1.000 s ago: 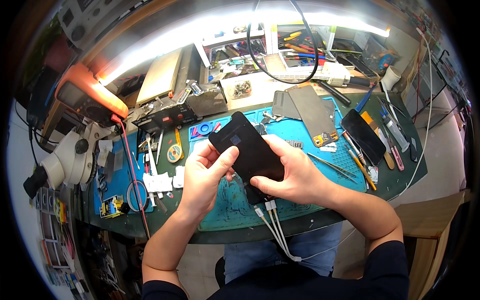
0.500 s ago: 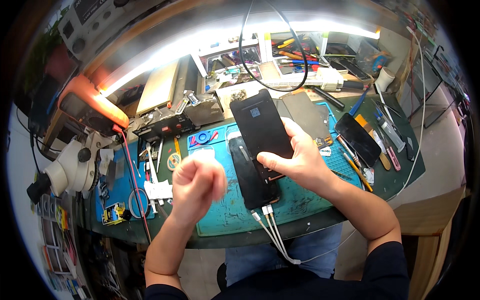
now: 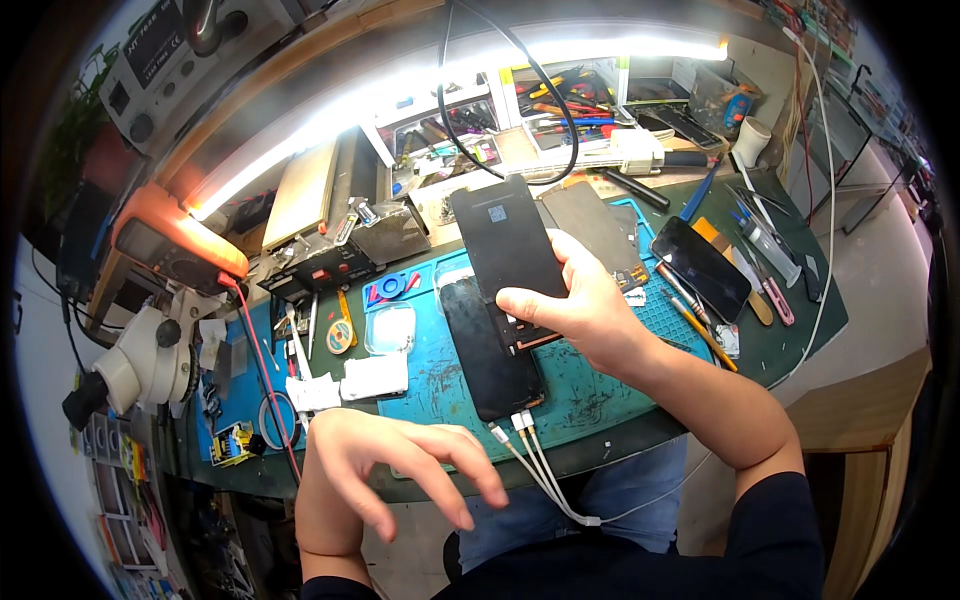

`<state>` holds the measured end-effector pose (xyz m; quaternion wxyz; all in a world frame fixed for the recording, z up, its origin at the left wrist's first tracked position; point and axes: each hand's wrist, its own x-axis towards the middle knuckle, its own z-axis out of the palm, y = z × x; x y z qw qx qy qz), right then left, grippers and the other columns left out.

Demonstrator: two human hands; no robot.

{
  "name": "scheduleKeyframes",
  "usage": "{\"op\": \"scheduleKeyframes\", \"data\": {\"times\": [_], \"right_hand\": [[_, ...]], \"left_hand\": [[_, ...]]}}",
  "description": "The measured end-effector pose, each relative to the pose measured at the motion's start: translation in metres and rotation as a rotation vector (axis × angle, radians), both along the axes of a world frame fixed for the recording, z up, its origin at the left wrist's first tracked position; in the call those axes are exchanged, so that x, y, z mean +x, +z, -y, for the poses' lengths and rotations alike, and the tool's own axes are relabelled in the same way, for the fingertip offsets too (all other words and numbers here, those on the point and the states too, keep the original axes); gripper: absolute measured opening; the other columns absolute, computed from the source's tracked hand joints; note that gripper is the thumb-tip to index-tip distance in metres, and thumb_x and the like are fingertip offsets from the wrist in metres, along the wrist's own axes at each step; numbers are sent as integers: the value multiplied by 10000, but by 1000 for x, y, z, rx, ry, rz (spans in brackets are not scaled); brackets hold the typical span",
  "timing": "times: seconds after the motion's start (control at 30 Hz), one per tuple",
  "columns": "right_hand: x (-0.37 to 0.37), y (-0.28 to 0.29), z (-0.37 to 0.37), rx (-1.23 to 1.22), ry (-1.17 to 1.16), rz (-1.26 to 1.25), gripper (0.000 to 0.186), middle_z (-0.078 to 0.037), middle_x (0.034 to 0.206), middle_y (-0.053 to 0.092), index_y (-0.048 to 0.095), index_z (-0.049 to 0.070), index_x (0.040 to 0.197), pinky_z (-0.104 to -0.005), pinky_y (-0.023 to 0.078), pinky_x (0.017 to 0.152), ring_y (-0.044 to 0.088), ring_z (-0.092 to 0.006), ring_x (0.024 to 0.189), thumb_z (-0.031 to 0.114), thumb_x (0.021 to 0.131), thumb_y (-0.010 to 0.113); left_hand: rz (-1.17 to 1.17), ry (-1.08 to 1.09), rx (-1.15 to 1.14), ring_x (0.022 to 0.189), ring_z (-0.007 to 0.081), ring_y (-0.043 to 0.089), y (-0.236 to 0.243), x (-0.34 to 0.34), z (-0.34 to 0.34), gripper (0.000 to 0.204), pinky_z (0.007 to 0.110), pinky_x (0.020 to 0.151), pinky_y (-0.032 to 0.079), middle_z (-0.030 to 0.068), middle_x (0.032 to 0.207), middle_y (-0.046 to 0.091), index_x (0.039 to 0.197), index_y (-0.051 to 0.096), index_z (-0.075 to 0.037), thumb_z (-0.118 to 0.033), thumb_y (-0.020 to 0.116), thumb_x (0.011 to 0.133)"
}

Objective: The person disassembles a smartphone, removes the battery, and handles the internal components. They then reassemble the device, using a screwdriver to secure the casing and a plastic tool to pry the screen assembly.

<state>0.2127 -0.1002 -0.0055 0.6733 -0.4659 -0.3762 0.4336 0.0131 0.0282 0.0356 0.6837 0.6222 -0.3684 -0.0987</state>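
Observation:
My right hand [image 3: 588, 308] grips a black phone screen panel [image 3: 510, 245], its dark back facing up with a small square code on it. The thumb lies across the panel's lower part; copper-coloured parts show at that end. Partly under the panel, a black phone [image 3: 490, 355] lies on the teal work mat [image 3: 590, 405]. White charging cables [image 3: 550, 470] meet the phone's near end, but how firmly their plugs sit I cannot tell. My left hand [image 3: 395, 450] hangs over the table's front edge, left of the cables, fingers spread and holding nothing.
Left of the mat stand an orange multimeter [image 3: 180, 245] and a white microscope [image 3: 145, 345]. A white packet [image 3: 375, 377] and clear box [image 3: 390, 328] lie nearby. Another phone [image 3: 700, 270], a syringe [image 3: 770, 255] and tweezers are at right. A black cable loop [image 3: 575, 130] hangs above.
My left hand has come down toward the table's front edge and opened from a curled shape, uncovering the white packet. My right hand still holds the panel. The whole view has shifted slightly.

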Motion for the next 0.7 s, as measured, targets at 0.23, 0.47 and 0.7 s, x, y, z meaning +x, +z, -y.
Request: {"op": "scheduleKeyframes", "data": {"times": [0.23,0.47,0.7], "right_hand": [[-7,7,4,5,33,-44,511,-68,1106,624,466,-21,1270,-294,531,871,613,-111,992,79,851,742],[-18,6,6,8,93,67,463,-68,1052,650,534,-5,1205,-272,528,842,613,-104,956,165,837,758],[-9,0,2,-46,225,-113,410,-87,1147,648,497,-2,1283,-299,517,903,614,-120,1031,126,926,655]], "left_hand": [[-683,946,-39,598,42,507,-22,-11,8,336,184,541,409,6,748,607,918,637,-12,-336,588,989],[-495,1208,21,619,30,517,-33,4,39,244,173,518,401,-22,746,598,890,592,-32,-241,716,913],[-591,1321,-6,504,20,490,-32,4,32,212,171,436,359,-22,675,583,853,611,-44,-225,685,935]]}}
